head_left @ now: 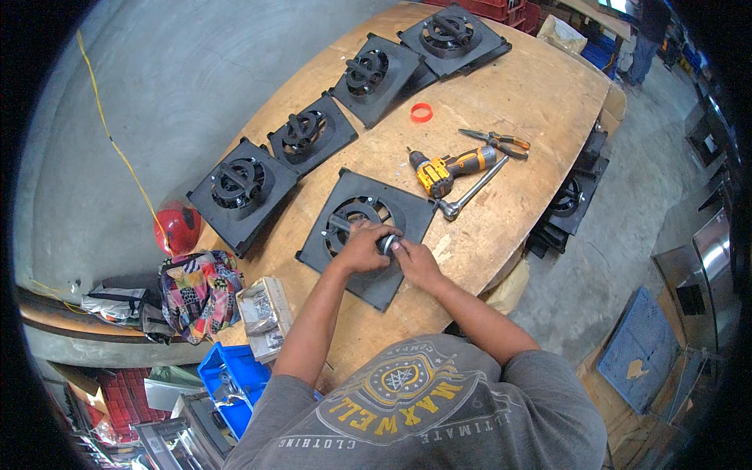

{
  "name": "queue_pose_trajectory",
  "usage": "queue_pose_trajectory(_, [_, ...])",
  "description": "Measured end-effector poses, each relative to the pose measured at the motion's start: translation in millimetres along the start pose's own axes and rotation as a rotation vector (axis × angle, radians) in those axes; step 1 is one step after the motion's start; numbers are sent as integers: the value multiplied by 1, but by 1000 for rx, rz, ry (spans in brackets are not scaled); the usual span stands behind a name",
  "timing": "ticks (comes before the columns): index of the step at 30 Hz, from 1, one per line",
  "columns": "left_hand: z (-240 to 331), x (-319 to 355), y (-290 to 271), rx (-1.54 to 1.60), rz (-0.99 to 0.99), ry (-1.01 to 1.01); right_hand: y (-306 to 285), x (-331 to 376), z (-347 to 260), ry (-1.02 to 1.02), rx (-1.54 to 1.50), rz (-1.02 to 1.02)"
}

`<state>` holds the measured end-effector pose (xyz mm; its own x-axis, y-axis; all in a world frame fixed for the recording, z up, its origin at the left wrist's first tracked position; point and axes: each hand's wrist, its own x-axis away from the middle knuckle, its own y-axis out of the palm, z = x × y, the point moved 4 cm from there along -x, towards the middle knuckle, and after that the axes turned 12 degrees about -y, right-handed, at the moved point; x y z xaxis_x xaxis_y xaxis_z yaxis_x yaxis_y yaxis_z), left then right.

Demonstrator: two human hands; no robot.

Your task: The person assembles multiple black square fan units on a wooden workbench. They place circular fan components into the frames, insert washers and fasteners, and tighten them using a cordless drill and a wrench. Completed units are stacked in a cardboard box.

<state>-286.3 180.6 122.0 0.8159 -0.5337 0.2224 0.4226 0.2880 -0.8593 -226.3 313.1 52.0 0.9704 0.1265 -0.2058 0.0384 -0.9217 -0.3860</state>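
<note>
A square black plate (323,231) with a round vented opening lies near me on the wooden table. Across its opening runs a black tube-like part, and at that part's near end is a round piece (387,244) with a silvery rim. My left hand (366,246) is closed around this end from the left. From the right, my right hand (417,264) grips the same rimmed piece, its thumb against the rim. My fingers hide much of the piece. Just beyond the plate's right corner lie a ratchet wrench (472,189) and a yellow-black cordless drill (441,172).
Several similar black vented plates (243,188) line the table's left and far edge. Pliers (499,142) and a red ring (421,113) lie beyond the drill. At the left are a box of small hardware (265,313), a blue bin (235,384) and a red helmet (178,228).
</note>
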Motion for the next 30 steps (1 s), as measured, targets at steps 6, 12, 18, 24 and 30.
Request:
queue_pose_trajectory(6, [-1, -1, 0, 9, -10, 0, -6, 6, -11, -244, 310, 76])
queue_pose_trajectory(12, [-1, -1, 1, -17, 10, -5, 18, 1, 16, 388, -633, -66])
queue_pose_trajectory(18, [-4, -1, 1, 6, -11, -4, -4, 0, 7, 145, -252, -94])
queue_pose_trajectory(24, [-5, -2, 2, 8, -6, 12, -1, 2, 0, 89, -214, -42])
queue_pose_trajectory(30, [-3, 0, 1, -10, -9, -8, -4, -1, -5, -103, 235, -84])
